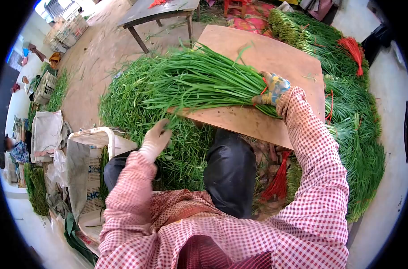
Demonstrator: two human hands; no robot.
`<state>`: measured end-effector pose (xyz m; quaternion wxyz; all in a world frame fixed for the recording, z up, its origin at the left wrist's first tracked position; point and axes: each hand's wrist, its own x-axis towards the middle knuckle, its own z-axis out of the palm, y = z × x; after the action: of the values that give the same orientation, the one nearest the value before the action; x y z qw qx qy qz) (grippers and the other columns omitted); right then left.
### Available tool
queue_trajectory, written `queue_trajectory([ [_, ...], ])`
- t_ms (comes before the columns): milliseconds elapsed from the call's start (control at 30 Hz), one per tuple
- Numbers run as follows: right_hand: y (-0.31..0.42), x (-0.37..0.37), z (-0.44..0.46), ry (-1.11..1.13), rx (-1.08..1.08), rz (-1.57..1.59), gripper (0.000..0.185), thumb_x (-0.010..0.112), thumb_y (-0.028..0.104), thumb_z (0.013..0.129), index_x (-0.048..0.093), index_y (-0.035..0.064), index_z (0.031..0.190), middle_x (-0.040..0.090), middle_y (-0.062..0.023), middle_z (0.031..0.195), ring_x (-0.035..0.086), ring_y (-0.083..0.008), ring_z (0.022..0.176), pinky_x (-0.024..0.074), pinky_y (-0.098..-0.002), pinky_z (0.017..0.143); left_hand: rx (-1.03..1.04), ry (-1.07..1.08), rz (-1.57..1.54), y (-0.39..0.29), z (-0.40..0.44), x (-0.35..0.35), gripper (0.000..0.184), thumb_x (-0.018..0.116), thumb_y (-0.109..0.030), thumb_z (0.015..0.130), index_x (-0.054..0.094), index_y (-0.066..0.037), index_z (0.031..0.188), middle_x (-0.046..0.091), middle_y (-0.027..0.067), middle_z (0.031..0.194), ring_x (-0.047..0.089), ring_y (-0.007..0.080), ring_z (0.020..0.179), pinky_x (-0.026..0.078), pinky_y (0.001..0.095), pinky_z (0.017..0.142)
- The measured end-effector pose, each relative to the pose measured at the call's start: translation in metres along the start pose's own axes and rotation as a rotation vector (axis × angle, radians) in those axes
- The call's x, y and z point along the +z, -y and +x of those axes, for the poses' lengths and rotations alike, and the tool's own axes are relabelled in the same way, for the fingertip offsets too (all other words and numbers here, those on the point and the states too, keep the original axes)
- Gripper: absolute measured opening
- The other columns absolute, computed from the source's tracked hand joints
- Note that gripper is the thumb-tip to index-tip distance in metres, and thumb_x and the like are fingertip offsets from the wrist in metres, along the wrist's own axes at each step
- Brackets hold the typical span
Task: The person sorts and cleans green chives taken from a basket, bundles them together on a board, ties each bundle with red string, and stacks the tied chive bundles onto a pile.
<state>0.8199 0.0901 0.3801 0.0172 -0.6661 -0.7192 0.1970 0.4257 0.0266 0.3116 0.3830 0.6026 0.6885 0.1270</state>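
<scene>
My right hand (272, 89), in a patterned glove, grips a large bunch of garlic chives (204, 80) near its base. Red ties show around the bunch beside my fingers. The bunch lies across a tan board (302, 71), its leafy ends pointing left past the board's edge. Lower left, my left hand (157, 140) wears a pale glove; its fingers are curled on a few loose blades (177, 119) below the leaf ends. Motion blurs these fingertips slightly.
Loose green leaves (181, 157) pile beneath the board and around my knees. A white plastic crate (92, 134) stands at left. Tied chive bundles (356, 157) line the right side. Red ties (278, 179) hang below the board. A table (159, 15) stands behind.
</scene>
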Motion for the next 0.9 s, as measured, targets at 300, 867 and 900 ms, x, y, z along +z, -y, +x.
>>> queue_trajectory([
  [300,0.009,0.019,-0.046,-0.164,-0.160,-0.300,0.111,0.083,0.050,0.063,0.027,-0.0005,0.144,0.040,-0.0234,0.140,0.043,-0.0375,0.128,0.0349,-0.0416,0.109,1.145,0.401,0.299,-0.150,-0.035,-0.018,0.053,0.073,-0.026,0.074,0.058,-0.001,0.118,0.065,0.0182,0.098,0.062,0.0364,0.095,0.049,0.0423,0.086],
  [867,0.008,-0.021,-0.070,0.085,-0.076,-0.364,0.017,0.060,0.019,0.087,0.066,0.0061,0.097,0.065,-0.0131,0.079,0.063,-0.0297,0.072,0.0515,-0.0374,0.065,0.776,0.166,0.847,-0.232,0.061,0.088,0.107,0.085,-0.040,0.055,0.030,-0.022,0.144,0.043,0.0103,0.140,0.039,0.0296,0.132,0.029,0.0540,0.107],
  [900,0.011,-0.019,-0.077,0.086,-0.075,-0.367,0.017,0.060,0.019,0.087,0.066,0.0061,0.097,0.065,-0.0131,0.079,0.063,-0.0297,0.072,0.0515,-0.0374,0.065,0.778,0.166,0.845,-0.235,0.059,0.086,0.107,0.085,-0.040,0.055,0.030,-0.022,0.144,0.043,0.0103,0.140,0.039,0.0296,0.132,0.029,0.0540,0.107],
])
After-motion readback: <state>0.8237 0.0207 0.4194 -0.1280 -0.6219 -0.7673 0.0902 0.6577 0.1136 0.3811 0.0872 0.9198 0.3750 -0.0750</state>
